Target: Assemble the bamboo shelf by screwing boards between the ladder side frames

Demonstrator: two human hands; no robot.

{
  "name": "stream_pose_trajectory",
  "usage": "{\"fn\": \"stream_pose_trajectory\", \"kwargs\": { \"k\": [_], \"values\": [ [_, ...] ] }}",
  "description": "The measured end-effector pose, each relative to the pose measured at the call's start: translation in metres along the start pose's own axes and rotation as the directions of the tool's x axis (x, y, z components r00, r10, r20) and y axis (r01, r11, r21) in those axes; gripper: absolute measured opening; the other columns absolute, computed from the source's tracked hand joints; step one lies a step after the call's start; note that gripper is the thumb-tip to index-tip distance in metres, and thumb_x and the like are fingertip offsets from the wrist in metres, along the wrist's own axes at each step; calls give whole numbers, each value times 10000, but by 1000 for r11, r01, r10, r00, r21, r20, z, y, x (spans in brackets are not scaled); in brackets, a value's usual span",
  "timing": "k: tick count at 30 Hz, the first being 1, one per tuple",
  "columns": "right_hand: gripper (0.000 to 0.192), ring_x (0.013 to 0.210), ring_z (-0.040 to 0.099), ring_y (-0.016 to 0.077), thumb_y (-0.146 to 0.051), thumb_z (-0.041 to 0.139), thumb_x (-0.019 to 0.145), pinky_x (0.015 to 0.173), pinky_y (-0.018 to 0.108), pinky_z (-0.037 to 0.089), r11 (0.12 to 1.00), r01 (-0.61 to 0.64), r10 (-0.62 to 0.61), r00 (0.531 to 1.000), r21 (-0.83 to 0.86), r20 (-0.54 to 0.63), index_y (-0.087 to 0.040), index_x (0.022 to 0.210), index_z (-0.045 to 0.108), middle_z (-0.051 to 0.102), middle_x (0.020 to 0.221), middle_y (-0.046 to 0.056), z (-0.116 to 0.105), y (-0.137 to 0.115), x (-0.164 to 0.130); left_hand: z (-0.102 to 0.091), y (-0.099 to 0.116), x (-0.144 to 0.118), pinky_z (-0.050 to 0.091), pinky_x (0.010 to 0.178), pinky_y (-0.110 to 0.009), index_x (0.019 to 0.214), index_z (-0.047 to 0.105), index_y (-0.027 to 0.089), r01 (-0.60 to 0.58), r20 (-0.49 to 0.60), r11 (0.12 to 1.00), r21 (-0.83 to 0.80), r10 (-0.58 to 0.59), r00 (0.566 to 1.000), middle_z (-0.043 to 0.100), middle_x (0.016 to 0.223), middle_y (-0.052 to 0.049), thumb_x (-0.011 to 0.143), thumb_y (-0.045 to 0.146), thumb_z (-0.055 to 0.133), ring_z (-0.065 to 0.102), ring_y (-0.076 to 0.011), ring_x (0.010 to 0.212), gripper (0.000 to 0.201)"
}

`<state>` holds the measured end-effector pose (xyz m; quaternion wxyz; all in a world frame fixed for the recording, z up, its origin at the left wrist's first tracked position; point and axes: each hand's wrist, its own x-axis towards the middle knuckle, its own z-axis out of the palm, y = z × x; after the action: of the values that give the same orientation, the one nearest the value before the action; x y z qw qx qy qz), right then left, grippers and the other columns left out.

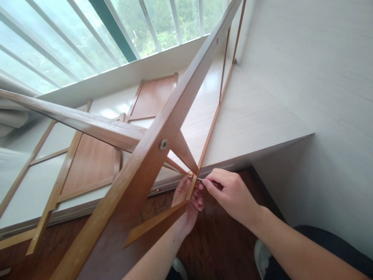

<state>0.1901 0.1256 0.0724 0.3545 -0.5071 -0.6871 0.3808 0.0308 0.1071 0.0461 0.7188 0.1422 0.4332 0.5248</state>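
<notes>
The left hand point(186, 202) is wrapped around the lower corner of a wooden frame point(151, 155), its fingers point(198, 202) curled and pressed together on the thin upright bar point(207, 144) where this bar meets the slanted pieces. The right hand point(230, 194) comes from the right side and pinches a small thin tool point(201, 180) between thumb and forefinger — only its tip shows, so I cannot tell exactly what it is. The tip touches the same corner of the frame, just above the left hand's fingers.

The frame is tilted and fills the middle of the view; a round metal bolt head point(163, 144) sits where its two wide beams cross. Its far end reaches up toward the window point(87, 35).

Behind the frame lies a white ledge point(253, 116) (glossy near the window), and flat wooden panels point(151, 97) rest on it. Under the hands is a dark wooden floor point(221, 241).
</notes>
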Motion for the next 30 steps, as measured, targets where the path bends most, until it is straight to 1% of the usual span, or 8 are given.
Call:
{"fn": "stream_pose_trajectory", "kwargs": {
  "k": [5, 9, 13, 17, 20, 23, 26, 30],
  "values": [
    [359, 628, 562, 127, -390, 564, 973, 624, 260, 403, 920, -249, 212, 966, 303, 148, -174, 709, 675, 639, 654, 6, 1, -3, 5, -1, 2, 0, 391, 379, -150, 837, 622, 174, 6, -10, 1000, -4, -7, 1000, 673, 713, 26, 735, 476, 879, 530, -58, 453, 410],
    [406, 438, 397, 80, -483, 615, 887, 469, 231, 292, 635, -547, 384, 837, 546, 391, -163, 638, 635, 479, 476, -42, 5, 2, 10, -2, 4, 1, 390, 382, -153, 936, 662, 179, 6, -5, 1000, 0, -6, 1000, 688, 724, 18, 754, 441, 873, 542, -64, 462, 382],
    [389, 413, 353, 58, -479, 673, 835, 428, 211, 203, 342, -674, 383, 736, 654, 558, -154, 634, 602, 446, 463, -54, 5, 3, 13, 0, 6, 3, 372, 375, -148, 941, 671, 177, 8, 2, 999, -36, -8, 1000, 686, 705, 28, 730, 400, 897, 540, -61, 453, 381],
    [379, 420, 329, 43, -447, 702, 804, 425, 201, 166, 218, -734, 355, 673, 643, 649, -156, 615, 549, 432, 478, -60, 0, 1, 17, -1, 6, 6, 333, 369, -132, 902, 670, 172, 22, 9, 997, -76, -21, 1000, 680, 677, 33, 721, 356, 909, 527, -49, 441, 352],
    [376, 408, 324, 48, -452, 642, 831, 423, 211, 183, 275, -744, 355, 667, 609, 655, -166, 613, 530, 425, 476, -60, -4, 3, 18, -4, 6, 7, 315, 372, -126, 894, 671, 166, 23, 9, 995, -92, -22, 1000, 687, 679, 25, 738, 324, 899, 505, -39, 438, 319],
    [365, 440, 402, 78, -436, 558, 899, 446, 226, 251, 571, -656, 408, 748, 493, 523, -178, 642, 527, 484, 509, -36, -9, 5, 18, -6, 5, 8, 310, 377, -123, 902, 676, 159, 25, 21, 995, -94, -23, 1000, 695, 694, 13, 767, 308, 874, 496, -34, 447, 282],
    [298, 594, 506, 116, -358, 571, 950, 563, 251, 346, 938, -298, 252, 936, 176, 245, -183, 709, 565, 587, 630, -8, -14, 5, 15, -5, 5, 8, 325, 381, -123, 899, 682, 157, 29, 20, 995, -98, -27, 999, 700, 692, 8, 761, 309, 877, 504, -38, 450, 283],
    [221, 721, 570, 137, -269, 568, 999, 693, 273, 396, 997, 45, -35, 987, -63, 158, -193, 803, 637, 670, 768, 6, -16, 3, 9, -2, 5, 8, 333, 377, -123, 872, 683, 157, 33, 6, 993, -114, -33, 999, 692, 665, 18, 704, 344, 920, 508, -40, 442, 345]
  ]
}}
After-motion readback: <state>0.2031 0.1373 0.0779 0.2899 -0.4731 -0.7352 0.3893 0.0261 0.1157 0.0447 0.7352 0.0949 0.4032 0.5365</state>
